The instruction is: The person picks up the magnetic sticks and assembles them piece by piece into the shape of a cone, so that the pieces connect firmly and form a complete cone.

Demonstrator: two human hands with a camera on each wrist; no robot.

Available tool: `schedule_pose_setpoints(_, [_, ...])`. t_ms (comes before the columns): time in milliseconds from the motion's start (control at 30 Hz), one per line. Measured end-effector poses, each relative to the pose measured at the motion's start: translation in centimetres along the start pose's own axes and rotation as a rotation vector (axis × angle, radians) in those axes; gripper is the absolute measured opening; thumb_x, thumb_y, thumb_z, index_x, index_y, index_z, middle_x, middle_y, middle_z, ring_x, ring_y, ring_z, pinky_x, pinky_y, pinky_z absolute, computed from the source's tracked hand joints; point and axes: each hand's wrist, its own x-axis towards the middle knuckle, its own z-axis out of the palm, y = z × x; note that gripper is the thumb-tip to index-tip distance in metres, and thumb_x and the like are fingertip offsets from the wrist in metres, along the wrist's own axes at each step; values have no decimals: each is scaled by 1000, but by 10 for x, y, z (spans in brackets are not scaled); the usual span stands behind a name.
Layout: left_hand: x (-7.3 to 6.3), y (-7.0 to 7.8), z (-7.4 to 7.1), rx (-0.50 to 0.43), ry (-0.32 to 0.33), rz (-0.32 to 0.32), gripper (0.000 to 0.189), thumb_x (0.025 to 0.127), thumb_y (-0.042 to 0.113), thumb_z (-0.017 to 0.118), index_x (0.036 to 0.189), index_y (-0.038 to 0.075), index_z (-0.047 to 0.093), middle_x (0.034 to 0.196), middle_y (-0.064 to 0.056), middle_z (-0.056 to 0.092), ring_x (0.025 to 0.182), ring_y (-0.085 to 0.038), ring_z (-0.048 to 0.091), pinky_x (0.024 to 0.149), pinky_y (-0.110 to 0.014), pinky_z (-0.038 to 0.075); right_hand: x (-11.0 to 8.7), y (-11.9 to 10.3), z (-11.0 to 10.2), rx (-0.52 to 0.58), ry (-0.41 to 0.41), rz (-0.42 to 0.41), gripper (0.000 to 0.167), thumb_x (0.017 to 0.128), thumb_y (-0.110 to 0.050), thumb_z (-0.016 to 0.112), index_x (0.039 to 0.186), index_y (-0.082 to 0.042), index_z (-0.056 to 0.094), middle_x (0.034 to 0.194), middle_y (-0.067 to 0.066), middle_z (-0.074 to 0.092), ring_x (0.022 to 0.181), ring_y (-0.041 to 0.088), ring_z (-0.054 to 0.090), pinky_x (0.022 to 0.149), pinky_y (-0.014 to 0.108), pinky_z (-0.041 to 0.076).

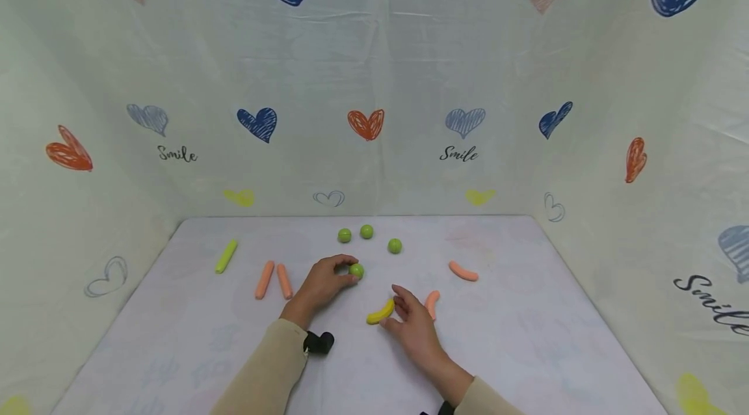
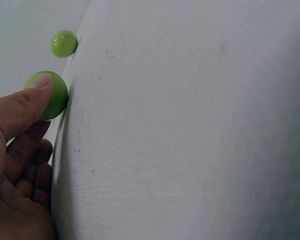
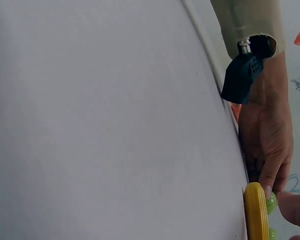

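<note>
My left hand (image 1: 324, 283) pinches a small green ball (image 1: 357, 270) between thumb and fingers, low over the white table. In the left wrist view the thumb tip presses on that ball (image 2: 59, 100). My right hand (image 1: 417, 330) is around a yellow, curved, banana-shaped piece (image 1: 380, 313), thumb and fingers parted on either side of it. The right wrist view shows the ridged yellow piece (image 3: 256, 212) with a gap between it and the thumb (image 3: 296, 209). Just beyond the right fingers lies a curved orange-pink piece (image 1: 432, 304), partly hidden.
Several more green balls (image 1: 394, 246) sit toward the back of the table (image 1: 497, 350). Two straight orange-pink sticks (image 1: 264, 280) and a yellow-green stick (image 1: 226, 256) lie on the left. Another curved orange-pink piece (image 1: 463, 271) lies on the right. A heart-printed curtain (image 1: 409, 64) surrounds the table.
</note>
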Motion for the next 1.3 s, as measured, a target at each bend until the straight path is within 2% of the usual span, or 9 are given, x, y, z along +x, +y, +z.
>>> schedule_pose_setpoints(200, [-1,0,-3,-9,3,15,31,93,19,81,124,19,74,129,-2,72,137,-31,57,120,-57,39,13,-2,3,-3,-120,-37,70,90,-1,78,154,2,48,158,29,47,147,44,47,116,45,45])
schedule_pose_setpoints(267, [-1,0,-3,-15,-3,23,31,94,19,81,124,18,74,130,-2,72,137,-31,57,120,-56,39,12,-1,2,-52,-105,-46,70,89,-5,81,152,0,51,155,27,51,143,43,53,114,44,48])
schedule_pose_setpoints(367, [-2,1,-3,-21,-6,30,32,94,18,81,125,18,74,130,-3,72,137,-31,58,120,-56,39,8,1,1,-152,-52,-56,69,87,-14,86,148,-2,56,144,21,60,123,38,65,103,40,57])
schedule_pose_setpoints(500, [-2,0,-2,-13,2,29,31,93,18,81,124,19,74,129,-2,72,136,-30,58,120,-56,40,5,2,3,-243,-32,-65,71,83,-21,90,144,-1,60,131,15,63,107,24,61,88,31,55])
schedule_pose_setpoints(600, [-2,-1,-2,-19,0,32,31,93,18,81,124,19,75,128,-2,73,136,-30,58,120,-55,40,6,2,7,-286,-45,-64,73,83,-25,90,144,1,59,133,15,61,109,23,58,90,32,54])
schedule_pose_setpoints(867, [-2,-2,-2,-23,-1,29,32,93,18,82,124,19,75,128,0,73,135,-29,59,119,-54,41,11,1,14,-415,-84,-88,72,82,-30,89,141,2,62,134,16,59,120,29,54,102,49,48])
schedule_pose_setpoints(1067, [-2,-1,-2,-27,-10,23,31,93,18,81,124,18,75,129,-2,72,136,-30,58,120,-55,40,16,-6,2,-458,-171,-97,63,88,-17,79,146,-2,60,142,17,59,129,35,55,108,55,48])
schedule_pose_setpoints(1200, [-1,-2,-2,-25,-9,22,31,94,18,81,124,19,74,130,-2,72,137,-30,58,121,-55,39,17,-8,-6,-416,-161,-73,58,88,-6,71,145,-3,61,141,14,63,126,30,60,101,48,53])
schedule_pose_setpoints(1300, [-1,-3,-2,-21,-7,14,31,94,18,81,125,19,74,130,-1,72,137,-29,58,121,-55,39,17,-6,-4,-398,-105,-39,51,92,-13,72,142,-5,64,132,11,67,117,24,63,92,39,54])
